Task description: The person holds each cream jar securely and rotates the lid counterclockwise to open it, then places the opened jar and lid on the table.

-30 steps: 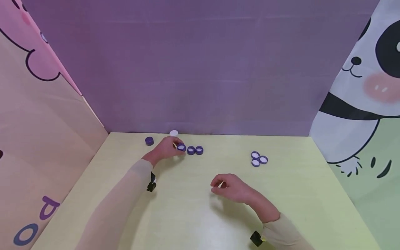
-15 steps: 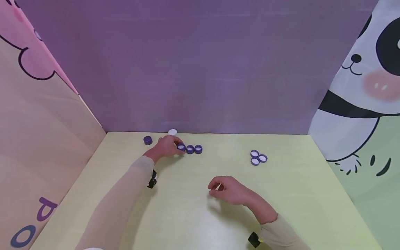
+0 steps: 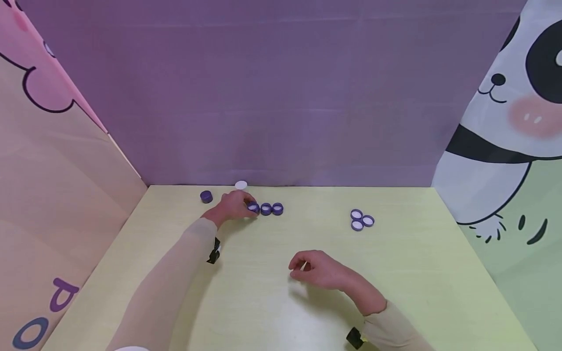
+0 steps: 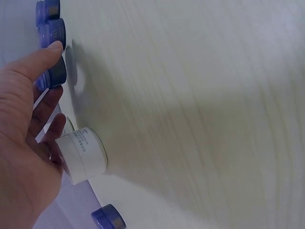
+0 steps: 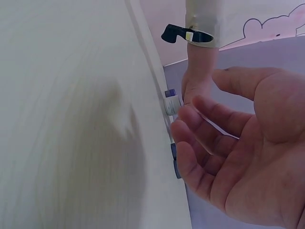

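Note:
My left hand [image 3: 234, 205] reaches to the back of the table and pinches a small blue jar [image 4: 58, 72] between thumb and fingers. That jar is the left end of a row; beside it stand two similar blue jars, a middle one [image 3: 266, 209] and an outer one [image 3: 277, 208]. Just behind the hand, a white jar [image 4: 85, 155] with printed text stands close to the curled lower fingers. My right hand [image 3: 317, 269] hovers over the front middle of the table, fingers loosely bent, with nothing in it.
Another blue jar [image 3: 206, 197] stands at the back left. Three flat blue-rimmed pieces with white insides, one of them a right-hand piece [image 3: 368, 221], sit clustered at the back right. A purple backdrop [image 3: 281, 97] rises behind the pale table [image 3: 246, 302], with printed panels at both sides.
The head view has shifted slightly. My left hand keeps its pinch on the jar at the row's left end; my right hand has drifted a little left and toward the front.

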### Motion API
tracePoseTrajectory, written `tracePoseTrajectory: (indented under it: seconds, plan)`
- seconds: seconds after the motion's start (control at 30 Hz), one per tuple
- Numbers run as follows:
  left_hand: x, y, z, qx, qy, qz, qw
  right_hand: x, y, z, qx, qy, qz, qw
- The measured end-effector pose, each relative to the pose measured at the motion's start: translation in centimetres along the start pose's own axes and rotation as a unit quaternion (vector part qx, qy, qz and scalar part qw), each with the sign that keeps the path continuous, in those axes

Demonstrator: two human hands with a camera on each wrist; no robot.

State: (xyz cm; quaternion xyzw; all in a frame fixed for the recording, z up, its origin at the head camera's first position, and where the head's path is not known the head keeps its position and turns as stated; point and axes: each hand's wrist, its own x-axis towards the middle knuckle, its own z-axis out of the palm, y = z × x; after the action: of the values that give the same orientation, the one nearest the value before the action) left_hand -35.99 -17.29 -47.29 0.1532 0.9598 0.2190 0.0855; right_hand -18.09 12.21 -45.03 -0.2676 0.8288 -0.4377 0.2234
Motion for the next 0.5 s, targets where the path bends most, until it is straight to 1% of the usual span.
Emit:
tracePoseTrajectory:
  seconds: [0.13,0.37,0.5]
  plan:
    - [0.02,0.00,-0.01,-0.002,-0.006,-0.003,1.0000,-0.02,-0.13,0.25,0.000,-0.005,-0.001,1.0000]
    - [0.35,-0.10,-0.01,0.007,-0.013,0.004,0.9999,0.15,-0.47,0.62,-0.009,-0.010,-0.005,0.9999]
    - [0.39,-0.02,0.05,0.009,-0.022,0.005,0.9997,0.17,-0.51,0.88,-0.004,-0.015,-0.006,0.9999]
